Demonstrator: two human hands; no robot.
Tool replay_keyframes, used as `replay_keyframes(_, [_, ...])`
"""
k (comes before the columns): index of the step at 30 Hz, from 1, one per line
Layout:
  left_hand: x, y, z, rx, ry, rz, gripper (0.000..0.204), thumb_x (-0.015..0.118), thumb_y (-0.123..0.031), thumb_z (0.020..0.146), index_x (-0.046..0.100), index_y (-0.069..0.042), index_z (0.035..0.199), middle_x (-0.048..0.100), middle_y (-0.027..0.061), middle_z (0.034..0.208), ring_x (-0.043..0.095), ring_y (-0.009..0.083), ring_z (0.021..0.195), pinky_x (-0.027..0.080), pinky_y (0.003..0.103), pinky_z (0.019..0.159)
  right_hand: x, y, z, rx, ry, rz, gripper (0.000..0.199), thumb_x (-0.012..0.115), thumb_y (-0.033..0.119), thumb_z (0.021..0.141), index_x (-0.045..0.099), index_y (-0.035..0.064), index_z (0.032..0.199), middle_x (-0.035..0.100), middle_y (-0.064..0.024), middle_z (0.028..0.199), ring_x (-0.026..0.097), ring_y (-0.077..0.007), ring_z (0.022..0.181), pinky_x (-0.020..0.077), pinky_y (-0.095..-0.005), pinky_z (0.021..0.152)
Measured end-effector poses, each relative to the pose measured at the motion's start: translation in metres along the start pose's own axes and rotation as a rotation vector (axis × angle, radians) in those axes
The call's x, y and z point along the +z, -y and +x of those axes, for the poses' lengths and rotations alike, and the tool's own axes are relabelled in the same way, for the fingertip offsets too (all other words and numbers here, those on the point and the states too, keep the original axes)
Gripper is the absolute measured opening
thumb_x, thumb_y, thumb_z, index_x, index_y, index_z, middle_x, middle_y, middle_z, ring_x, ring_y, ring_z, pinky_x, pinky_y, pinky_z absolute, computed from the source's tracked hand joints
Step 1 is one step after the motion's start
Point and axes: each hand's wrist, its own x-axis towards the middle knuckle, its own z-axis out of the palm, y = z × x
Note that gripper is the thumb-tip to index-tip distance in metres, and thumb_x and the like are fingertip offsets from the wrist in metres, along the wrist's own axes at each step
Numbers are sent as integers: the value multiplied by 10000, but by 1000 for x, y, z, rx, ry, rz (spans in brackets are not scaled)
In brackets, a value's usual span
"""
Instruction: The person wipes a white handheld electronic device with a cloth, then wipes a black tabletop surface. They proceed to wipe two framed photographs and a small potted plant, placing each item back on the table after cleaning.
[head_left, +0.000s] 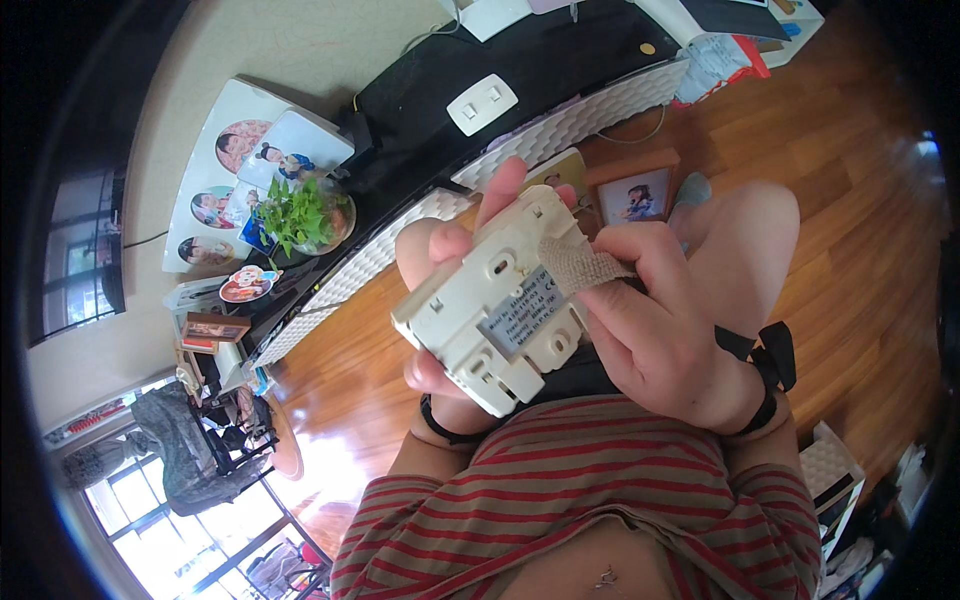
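Observation:
In front of my lap I hold a cream plastic device (475, 300), tilted, with its back facing me. That side has mounting slots, small clips and a grey printed label (523, 318). My left hand (450, 243) is wrapped round it from behind, fingers showing at the upper and lower edges; the palm is hidden. My right hand (655, 325) pinches a beige woven cloth (578, 266) between thumb and fingers. The cloth lies against the device's upper right part. Much of it is hidden inside my right hand.
Beyond my hands stands a long black-topped cabinet (400, 100) with white textured fronts, bearing a white plate (482, 104) with two square parts and a potted plant (300, 215). A framed picture (635, 195) stands near my knee. Wooden flooring (840, 150) spreads below.

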Motion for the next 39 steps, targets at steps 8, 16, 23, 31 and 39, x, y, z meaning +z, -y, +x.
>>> replay_keyframes(8, [6,-8,-7,-31,-38,77,680,903,-405,512,511,-282,1054,240,103,1543,241,399,1414,362,540,1099,0,12,-6,-148,125,-2,204,686,-22,672,588,-40,850,568,-220,1012,571,-316,743,419,-368,562])
replay_keyframes(16, [5,-10,-7,-12,24,13,670,901,-402,551,521,-255,1083,239,127,1542,233,432,1407,361,565,1090,3,5,-2,-149,24,68,168,675,113,795,621,21,924,582,-138,922,570,-306,676,419,-410,563])
replay_keyframes(23, [-2,-7,-5,-22,71,48,779,902,-440,577,476,-295,1212,135,136,1579,207,438,1415,363,563,1084,2,5,-4,-102,27,27,143,666,117,792,633,6,877,598,-148,1002,586,-301,733,426,-412,566])
replay_keyframes(31, [8,-4,-14,44,62,275,1330,837,-576,607,-166,-482,1475,-44,185,1604,158,461,1430,306,578,1084,-3,3,0,-98,6,-51,106,654,124,778,612,33,810,578,-153,966,580,-269,720,415,-406,558])
replay_keyframes(39, [-2,9,-10,223,142,196,1354,854,-497,633,-178,-390,1503,-51,255,1586,161,474,1431,290,581,1086,-5,4,7,-76,17,-145,120,632,126,798,612,12,829,574,-127,941,574,-271,713,418,-402,583])
